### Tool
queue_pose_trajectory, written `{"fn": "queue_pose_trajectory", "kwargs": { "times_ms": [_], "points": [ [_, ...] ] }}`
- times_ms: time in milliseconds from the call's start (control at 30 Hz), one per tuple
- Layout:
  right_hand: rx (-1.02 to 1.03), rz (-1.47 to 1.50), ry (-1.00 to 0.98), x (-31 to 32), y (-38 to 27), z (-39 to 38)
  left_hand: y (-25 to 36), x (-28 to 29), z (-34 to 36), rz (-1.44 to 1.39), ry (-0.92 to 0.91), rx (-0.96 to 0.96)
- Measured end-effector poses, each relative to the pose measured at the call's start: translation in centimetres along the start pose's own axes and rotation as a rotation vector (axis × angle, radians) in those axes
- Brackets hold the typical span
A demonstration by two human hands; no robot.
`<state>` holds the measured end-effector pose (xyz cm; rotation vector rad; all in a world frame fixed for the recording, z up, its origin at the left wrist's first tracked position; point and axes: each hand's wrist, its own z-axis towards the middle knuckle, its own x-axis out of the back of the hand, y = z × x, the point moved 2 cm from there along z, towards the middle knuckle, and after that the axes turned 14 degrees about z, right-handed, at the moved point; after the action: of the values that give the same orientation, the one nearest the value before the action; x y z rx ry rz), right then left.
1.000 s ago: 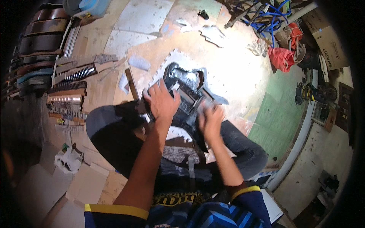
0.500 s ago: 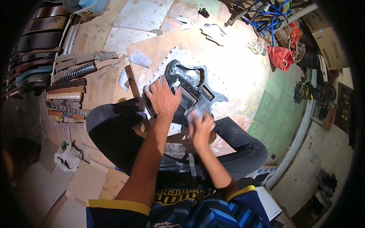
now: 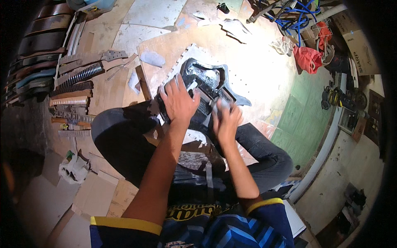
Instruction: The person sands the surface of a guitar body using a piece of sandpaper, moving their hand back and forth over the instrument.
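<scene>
A black, glossy guitar body (image 3: 204, 73) with routed cavities lies at the centre on a pale jagged-edged mat (image 3: 188, 51), above my crossed legs (image 3: 264, 157). My left hand (image 3: 179, 103) grips the body's left side, fingers spread and bent over it, the thumb near the middle cavity. My right hand (image 3: 227, 124) is closed round a small grey pad-like piece (image 3: 222, 106) at the body's lower right. That piece is blurred and partly covered by the fingers, so its exact shape is unclear.
Guitar necks (image 3: 76, 76) and stacked guitar bodies (image 3: 41, 37) line the left. Blue hoses (image 3: 295, 20), red cloth (image 3: 308, 60) and cardboard boxes (image 3: 357, 49) crowd the upper right. A crumpled white bag (image 3: 74, 167) and flat cardboard (image 3: 95, 192) lie lower left.
My right hand with the grey piece went down-left, then back up and right along the body. The guitar body and my left hand have shifted slightly upward in the picture.
</scene>
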<state>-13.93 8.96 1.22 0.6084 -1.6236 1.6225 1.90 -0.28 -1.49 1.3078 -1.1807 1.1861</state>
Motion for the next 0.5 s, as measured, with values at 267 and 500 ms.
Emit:
{"fn": "queue_pose_trajectory", "kwargs": {
  "times_ms": [267, 500],
  "points": [
    [-0.088, 0.124, -0.315, 2.6, -1.1, -9.6, -0.3, 0.3, -0.5, -0.139, 0.214, -0.234],
    [-0.182, 0.356, 0.007, 5.0, 2.4, -9.3, 0.1, -0.1, -6.9, -0.276, 0.075, -0.859]
  ]
}}
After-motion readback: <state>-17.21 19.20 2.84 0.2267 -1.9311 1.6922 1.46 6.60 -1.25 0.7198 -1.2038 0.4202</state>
